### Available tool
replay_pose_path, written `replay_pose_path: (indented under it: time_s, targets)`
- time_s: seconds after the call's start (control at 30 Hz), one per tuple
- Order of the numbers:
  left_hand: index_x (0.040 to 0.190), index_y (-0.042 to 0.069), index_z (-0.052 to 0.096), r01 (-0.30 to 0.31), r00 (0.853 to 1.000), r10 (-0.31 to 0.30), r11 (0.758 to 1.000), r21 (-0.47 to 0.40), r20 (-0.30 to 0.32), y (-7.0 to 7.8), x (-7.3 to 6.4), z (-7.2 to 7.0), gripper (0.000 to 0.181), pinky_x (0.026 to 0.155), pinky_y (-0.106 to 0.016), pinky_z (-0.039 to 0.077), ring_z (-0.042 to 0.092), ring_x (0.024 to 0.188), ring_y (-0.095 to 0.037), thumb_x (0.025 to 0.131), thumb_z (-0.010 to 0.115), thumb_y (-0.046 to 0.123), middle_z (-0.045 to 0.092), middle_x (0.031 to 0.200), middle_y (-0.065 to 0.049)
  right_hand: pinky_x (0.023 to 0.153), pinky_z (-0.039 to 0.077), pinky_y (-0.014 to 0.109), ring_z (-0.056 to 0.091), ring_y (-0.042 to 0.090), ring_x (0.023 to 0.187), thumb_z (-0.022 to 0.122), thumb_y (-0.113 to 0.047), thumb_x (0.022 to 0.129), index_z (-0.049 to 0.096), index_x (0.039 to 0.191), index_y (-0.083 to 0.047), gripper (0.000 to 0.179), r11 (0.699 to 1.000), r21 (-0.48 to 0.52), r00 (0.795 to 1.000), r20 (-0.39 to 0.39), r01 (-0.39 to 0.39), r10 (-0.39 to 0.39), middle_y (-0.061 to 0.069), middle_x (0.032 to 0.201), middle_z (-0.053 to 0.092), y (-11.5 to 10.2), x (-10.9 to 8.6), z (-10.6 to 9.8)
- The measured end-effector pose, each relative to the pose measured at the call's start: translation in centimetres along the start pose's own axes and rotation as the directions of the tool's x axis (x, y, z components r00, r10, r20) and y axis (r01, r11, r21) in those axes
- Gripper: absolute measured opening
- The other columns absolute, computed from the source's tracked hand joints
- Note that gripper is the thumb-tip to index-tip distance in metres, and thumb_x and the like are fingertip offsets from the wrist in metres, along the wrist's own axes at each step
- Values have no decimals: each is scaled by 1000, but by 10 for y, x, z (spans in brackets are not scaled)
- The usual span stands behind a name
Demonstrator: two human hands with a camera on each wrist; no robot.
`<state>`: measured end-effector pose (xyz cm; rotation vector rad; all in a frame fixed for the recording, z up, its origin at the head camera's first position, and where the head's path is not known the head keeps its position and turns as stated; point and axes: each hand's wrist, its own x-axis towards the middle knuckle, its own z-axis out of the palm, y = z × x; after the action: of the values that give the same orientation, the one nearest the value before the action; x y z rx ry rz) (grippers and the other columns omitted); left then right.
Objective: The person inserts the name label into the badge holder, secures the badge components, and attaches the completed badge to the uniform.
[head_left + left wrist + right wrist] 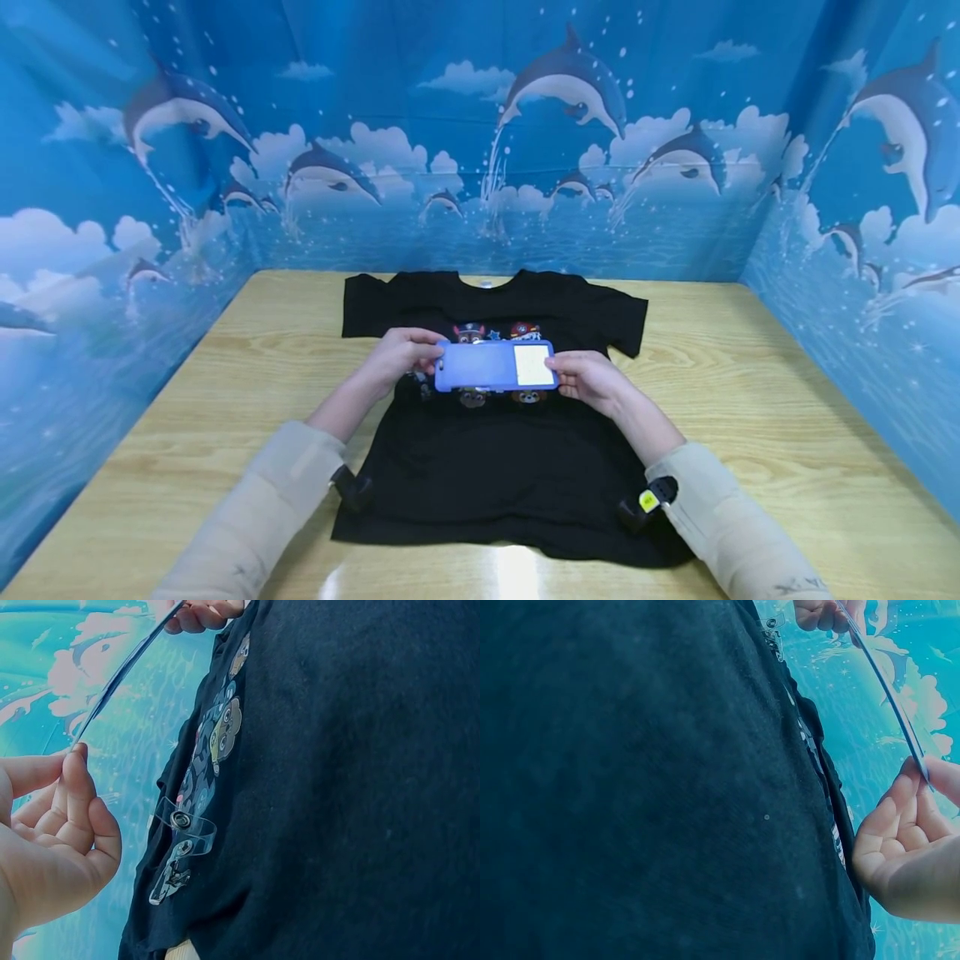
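A blue-violet badge holder (pixel 476 365) is held flat and level between both hands, its left end pinched by the thumb and fingers of the left hand (pixel 408 354), its right end, with the white panel (pixel 531 365), clamped likewise by those of the right hand (pixel 592 379). Both forearms are angled inward; the remaining fingers are loosely curled beneath. Below the fingers, a black T-shirt (pixel 510 475) is spread on the wood-grain table (pixel 712 375), its cartoon print partly covered by the holder. Near the left fingers, a clear strap (pixel 201 834) with a metal clip (pixel 171 879) is seen; whether it is joined to the holder cannot be told. In both wrist views only the holder's thin edge is shown, and the opposite hand is cut off.
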<state>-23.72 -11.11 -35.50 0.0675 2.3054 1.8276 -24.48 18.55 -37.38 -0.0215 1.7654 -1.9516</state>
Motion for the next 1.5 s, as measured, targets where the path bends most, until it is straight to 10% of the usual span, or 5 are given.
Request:
replay_pose_path:
  time_s: [1.5]
  targets:
    - [113,-8,61,22,1000,-22,1000,-17,-9,-2,5,9,28,66,-30,50,56,59,-12,87,58,3,60,75,-6,64,45,22,58,8,64,55,-12,93,54,108,6,24,1000,-16,1000,-11,-2,2,0,76,66,1,3,-1]
